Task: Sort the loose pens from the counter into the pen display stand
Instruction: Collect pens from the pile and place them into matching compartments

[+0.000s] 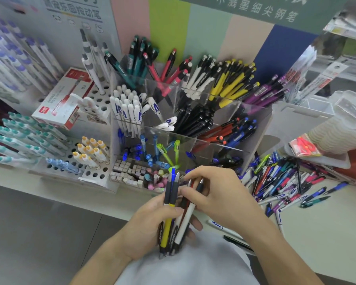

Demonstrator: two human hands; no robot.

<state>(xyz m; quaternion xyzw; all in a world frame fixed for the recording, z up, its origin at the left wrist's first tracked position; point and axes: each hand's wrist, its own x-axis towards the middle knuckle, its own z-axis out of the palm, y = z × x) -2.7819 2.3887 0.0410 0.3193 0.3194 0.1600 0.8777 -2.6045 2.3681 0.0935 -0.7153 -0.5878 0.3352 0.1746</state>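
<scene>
Clear acrylic walls divide the pen display stand (230, 103) into compartments, and most of them already hold pens grouped by colour: teal, red, white, yellow and purple along the back row; white capped pens, black pens and a red-and-blue mix in the middle; blue and lime green ones in front; so a good part of the sorting looks done. Much is left, though; a large heap of loose pens (286, 182) lies on the desk (327, 233) just to the right of the stand, all colours jumbled together, and a few more lie near the person's right forearm. Both hands work in front of the stand; the left hand (152, 227) is wrapped around a bundle of pens (174, 214) held upright, yellow, black and white barrels among them; the right hand (212, 188) pinches the top of one pen in that bundle with its fingertips, apparently picking it out or squaring it up. I judge the task somewhere past the middle, with this handful yet to be dropped into its compartments and the heap beyond it untouched.
</scene>
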